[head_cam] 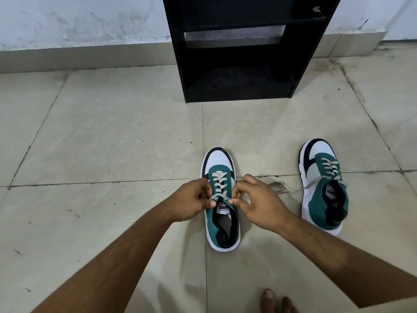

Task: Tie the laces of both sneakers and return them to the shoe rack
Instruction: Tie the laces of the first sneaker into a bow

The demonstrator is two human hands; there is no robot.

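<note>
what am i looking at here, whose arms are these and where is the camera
There is no machine here. A person wears a camera on the head, so this single picture looks forward and down along their own bare arms. The left hand and right hand each pinch part of the lace on the near sneaker, which stands on the tiled floor. The second sneaker stands apart to the right, its lace loose and trailing on the tiles. Beyond them is a black shoe rack against the wall, with nothing visible on its shelves. The toes at the bottom edge are the person's own.
</note>
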